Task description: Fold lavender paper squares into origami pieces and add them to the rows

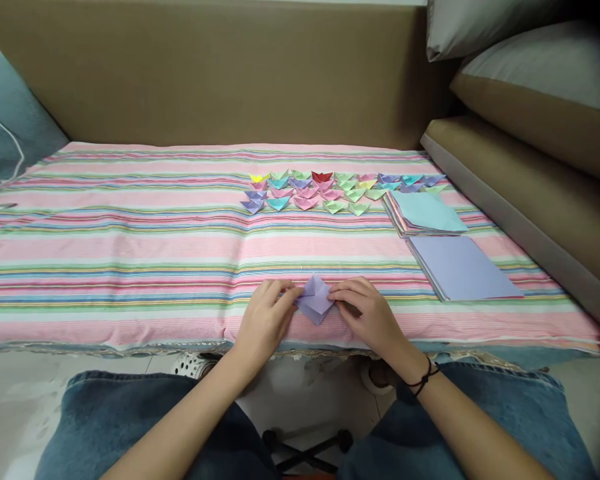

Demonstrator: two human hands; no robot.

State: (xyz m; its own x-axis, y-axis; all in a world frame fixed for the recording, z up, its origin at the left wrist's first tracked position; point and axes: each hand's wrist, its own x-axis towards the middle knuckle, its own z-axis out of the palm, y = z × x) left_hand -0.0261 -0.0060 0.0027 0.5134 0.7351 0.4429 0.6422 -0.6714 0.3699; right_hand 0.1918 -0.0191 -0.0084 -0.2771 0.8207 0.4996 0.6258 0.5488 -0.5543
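Between my two hands is a small purple folded paper (316, 303), diamond-shaped with a raised fold, above the near edge of the striped cloth. My left hand (267, 317) pinches its left corner between thumb and fingers. Its right corner is pinched by my right hand (373, 313), which has a dark cord on the wrist. Farther back, rows of small folded paper boats (325, 190) in several colours stand on the cloth.
A stack of light blue paper (430, 212) and a stack of purple paper (467, 267) lie to the right on the striped cloth (105, 250). Cushions (540, 160) rise along the right side. A brown backrest (240, 73) stands behind.
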